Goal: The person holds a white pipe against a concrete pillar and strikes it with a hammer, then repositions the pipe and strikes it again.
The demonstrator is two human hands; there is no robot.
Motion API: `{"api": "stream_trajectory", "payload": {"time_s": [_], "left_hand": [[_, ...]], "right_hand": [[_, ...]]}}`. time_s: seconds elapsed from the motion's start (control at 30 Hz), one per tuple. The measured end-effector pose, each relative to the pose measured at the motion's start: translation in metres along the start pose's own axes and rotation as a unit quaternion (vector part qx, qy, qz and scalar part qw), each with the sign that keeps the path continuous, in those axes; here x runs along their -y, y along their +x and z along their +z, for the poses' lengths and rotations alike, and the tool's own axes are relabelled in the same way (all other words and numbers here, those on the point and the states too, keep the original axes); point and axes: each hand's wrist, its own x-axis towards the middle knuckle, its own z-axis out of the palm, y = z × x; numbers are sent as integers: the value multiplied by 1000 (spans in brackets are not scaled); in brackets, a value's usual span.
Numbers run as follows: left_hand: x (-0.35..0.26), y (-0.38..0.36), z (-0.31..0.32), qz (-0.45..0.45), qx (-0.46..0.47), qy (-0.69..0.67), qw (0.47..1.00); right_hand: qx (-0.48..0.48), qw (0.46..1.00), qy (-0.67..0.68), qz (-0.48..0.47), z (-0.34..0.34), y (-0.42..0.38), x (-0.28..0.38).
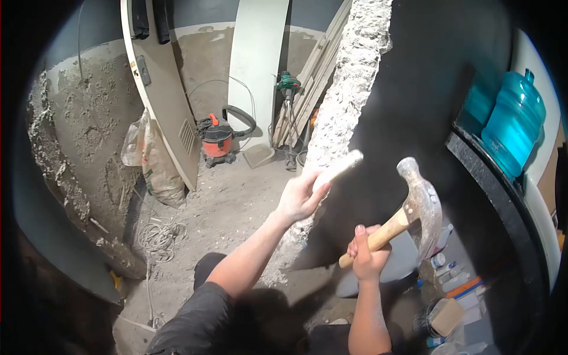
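Note:
My left hand is closed around a thick chisel coated in white dust. Its blunt end points up and to the right; its other end is hidden behind my fingers, against the rough broken edge of a wall. A claw hammer with a wooden handle and a worn steel head is gripped in my right hand, thumb laid along the handle. The hammer head is raised to the right of the chisel, apart from it.
An orange and black shop vacuum stands on the dusty floor. Behind it lean a door panel and a white board. Coiled cable lies at left. On the right, a blue water jug sits on a black counter.

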Motion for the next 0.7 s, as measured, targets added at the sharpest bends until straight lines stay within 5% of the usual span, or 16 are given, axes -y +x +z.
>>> {"api": "stream_trajectory", "payload": {"time_s": [0.5, 0.57, 0.6, 0.7], "left_hand": [[8, 17, 4, -73, 18, -94, 993], [9, 18, 5, -69, 3, -134, 989], [10, 18, 5, -64, -2, -138, 988], [10, 17, 5, -60, -6, -142, 988]], "right_hand": [[32, 999, -22, -16, 37, 9, -44], [88, 978, 114, -155, 38, 9, -54], [72, 986, 78, -131, 40, 4, -48], [46, 955, 37, -289, 41, 12, -69]]}}
